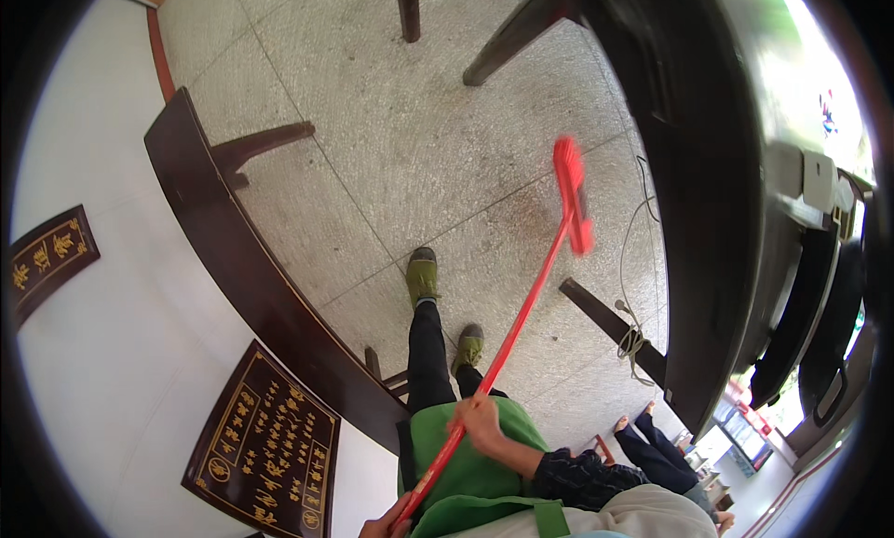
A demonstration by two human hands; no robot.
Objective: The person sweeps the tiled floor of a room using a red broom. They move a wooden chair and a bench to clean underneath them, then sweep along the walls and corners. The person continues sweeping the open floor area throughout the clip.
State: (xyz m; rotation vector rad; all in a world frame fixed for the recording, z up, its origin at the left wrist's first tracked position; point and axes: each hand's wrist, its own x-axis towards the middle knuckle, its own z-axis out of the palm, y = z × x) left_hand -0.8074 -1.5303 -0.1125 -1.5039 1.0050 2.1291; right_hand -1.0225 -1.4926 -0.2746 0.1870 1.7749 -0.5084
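A red broom (520,321) slants up and away from my body, its blurred red head (573,195) against the speckled floor (433,154). Partway along the handle, my right hand (478,420) is wrapped around it in front of a green apron (503,433). My left hand (385,520) grips the handle near its upper end, partly cut off by the bottom edge of the picture. Below me, my two olive-green shoes (422,272) stand apart on the floor, left of the broom head.
On the left, a dark wooden bench (258,258) runs along a white wall (105,370) with plaques bearing writing. A dark table (698,188) fills the right side, a cable (632,339) hanging by its leg (607,321). Another person's legs (656,447) show at lower right.
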